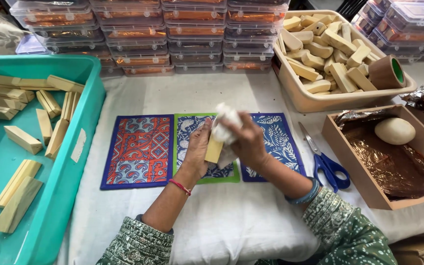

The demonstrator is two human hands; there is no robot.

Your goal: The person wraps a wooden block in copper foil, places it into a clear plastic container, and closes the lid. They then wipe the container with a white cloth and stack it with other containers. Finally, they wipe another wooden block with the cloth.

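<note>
My left hand [198, 147] holds a small pale wooden block [214, 148] upright over the middle of the table. My right hand [247, 140] presses a crumpled white cloth [225, 123] against the top of that block. Both hands hover above three patterned mats: a red and blue one [138, 151], a green-edged one [188, 128] and a blue floral one [276, 137].
A teal tub [77, 162] at the left holds several wooden blocks. A beige bin [315, 100] of blocks with a tape roll [387, 72] stands at the back right. Blue scissors [327, 164] lie beside a wooden box [351, 162] lined with copper foil holding an oval piece [394, 130]. Stacked clear containers [192, 34] line the back.
</note>
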